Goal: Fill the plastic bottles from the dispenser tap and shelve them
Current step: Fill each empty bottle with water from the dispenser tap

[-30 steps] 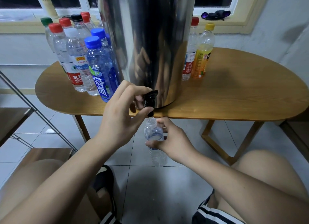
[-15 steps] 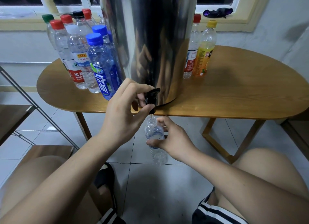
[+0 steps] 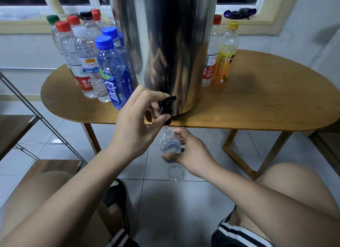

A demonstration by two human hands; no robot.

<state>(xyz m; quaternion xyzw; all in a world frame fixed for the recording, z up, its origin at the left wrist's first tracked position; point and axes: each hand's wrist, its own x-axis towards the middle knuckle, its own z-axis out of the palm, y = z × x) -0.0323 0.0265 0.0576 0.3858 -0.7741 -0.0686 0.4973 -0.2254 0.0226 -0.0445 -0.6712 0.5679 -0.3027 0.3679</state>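
Head: bottle (image 3: 170, 144) seemingly between right fingers (image 3: 181, 134)

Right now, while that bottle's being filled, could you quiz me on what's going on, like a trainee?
1. True or false: the bottle under the tap is capped.
2. The right hand holds the bottle; the left hand grips: A tap, B lid, C window?
3. What colour cap tops the orange drink on the table?
Key: 1 false; 2 A; 3 yellow.
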